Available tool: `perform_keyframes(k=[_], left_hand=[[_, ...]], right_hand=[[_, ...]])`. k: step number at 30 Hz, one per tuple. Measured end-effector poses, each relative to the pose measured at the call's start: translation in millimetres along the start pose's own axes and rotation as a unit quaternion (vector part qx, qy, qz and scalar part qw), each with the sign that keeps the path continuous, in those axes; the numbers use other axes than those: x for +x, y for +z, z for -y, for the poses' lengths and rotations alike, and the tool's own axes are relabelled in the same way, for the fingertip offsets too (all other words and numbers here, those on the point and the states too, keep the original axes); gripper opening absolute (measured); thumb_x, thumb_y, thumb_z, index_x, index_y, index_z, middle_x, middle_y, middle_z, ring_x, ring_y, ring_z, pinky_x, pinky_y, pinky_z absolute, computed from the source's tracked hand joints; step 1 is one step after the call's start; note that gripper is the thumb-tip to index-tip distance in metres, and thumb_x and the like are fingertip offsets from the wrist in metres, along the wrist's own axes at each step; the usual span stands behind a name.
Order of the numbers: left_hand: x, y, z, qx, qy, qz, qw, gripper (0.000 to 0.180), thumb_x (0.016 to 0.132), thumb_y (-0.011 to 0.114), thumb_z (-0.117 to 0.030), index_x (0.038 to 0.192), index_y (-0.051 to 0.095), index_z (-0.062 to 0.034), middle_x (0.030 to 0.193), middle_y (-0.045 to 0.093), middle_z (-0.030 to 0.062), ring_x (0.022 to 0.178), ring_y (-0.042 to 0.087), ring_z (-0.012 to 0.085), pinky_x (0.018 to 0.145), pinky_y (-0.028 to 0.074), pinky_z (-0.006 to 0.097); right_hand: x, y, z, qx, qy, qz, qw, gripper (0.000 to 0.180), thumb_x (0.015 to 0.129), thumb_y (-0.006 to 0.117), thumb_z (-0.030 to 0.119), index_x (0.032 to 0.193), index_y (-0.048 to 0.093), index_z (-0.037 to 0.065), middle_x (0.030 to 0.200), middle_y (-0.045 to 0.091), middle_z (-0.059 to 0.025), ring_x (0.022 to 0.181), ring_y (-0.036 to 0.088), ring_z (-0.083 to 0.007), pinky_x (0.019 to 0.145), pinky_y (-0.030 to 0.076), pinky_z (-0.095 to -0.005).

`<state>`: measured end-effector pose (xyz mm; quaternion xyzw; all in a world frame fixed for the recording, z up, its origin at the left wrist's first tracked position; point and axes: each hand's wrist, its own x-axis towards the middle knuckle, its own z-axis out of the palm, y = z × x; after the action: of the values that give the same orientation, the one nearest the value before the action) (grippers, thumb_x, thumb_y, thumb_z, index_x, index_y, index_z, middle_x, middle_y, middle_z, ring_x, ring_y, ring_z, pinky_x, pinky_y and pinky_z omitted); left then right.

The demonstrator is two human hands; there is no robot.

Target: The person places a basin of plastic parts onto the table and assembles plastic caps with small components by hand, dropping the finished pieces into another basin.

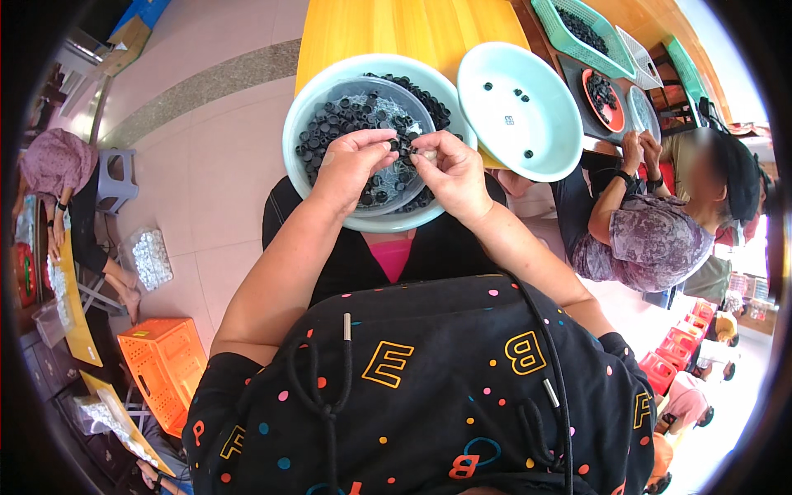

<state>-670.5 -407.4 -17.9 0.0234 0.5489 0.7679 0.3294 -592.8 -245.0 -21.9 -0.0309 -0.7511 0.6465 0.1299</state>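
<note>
Above a large mint-green basin (290,148) my hands are close together. My left hand (353,171) is closed in a pinch on a small round black part (394,145), possibly a cap. The fingertips of my right hand (452,172) are pinched beside it, at what looks like another small black part (412,138). Inside the basin sits a smaller greyish bowl (422,117) holding black ring-like parts (318,140) and thin clear plastic pieces (381,107). More black parts lie in the basin around it. My fingers partly hide what they grip.
A second mint-green basin (495,144) with several black parts stands at right on the yellow table (396,25). A co-worker (652,219) sits at right near a red bowl (609,120) and a green basket (577,54). An orange crate (165,367) and a grey stool (117,177) stand left.
</note>
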Motion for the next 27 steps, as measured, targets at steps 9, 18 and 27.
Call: perform_keyframes(k=[9,18,27], left_hand=[[-6,20,-8,0.036,0.033,0.004,0.999,0.028,0.091,0.052,-0.003,0.116,0.062,0.0051,0.107,0.066,0.0136,0.091,0.064,0.0152,0.083,0.053,0.025],[-2,25,-6,0.066,0.046,0.006,0.997,0.026,0.092,0.053,-0.003,0.115,0.063,0.0033,0.106,0.066,0.0125,0.09,0.064,0.0142,0.083,0.052,0.024],[-4,25,-7,0.027,0.042,-0.006,0.999,0.025,0.092,0.053,-0.004,0.114,0.064,0.0026,0.104,0.066,0.012,0.087,0.063,0.0132,0.081,0.052,0.024]], right_hand=[[3,-4,10,-0.166,-0.077,-0.024,0.983,0.016,0.08,0.069,-0.002,0.095,0.065,0.001,0.079,0.061,-0.0017,0.067,0.056,-0.0045,0.057,0.047,-0.0198],[7,-7,12,-0.198,-0.104,-0.034,0.974,0.015,0.079,0.071,0.0,0.093,0.066,0.002,0.076,0.061,-0.0035,0.062,0.058,-0.0072,0.054,0.046,-0.0208],[6,-7,15,-0.213,-0.118,-0.043,0.969,0.015,0.078,0.071,0.0,0.092,0.066,0.002,0.074,0.061,-0.0039,0.06,0.057,-0.0075,0.052,0.045,-0.0211]])
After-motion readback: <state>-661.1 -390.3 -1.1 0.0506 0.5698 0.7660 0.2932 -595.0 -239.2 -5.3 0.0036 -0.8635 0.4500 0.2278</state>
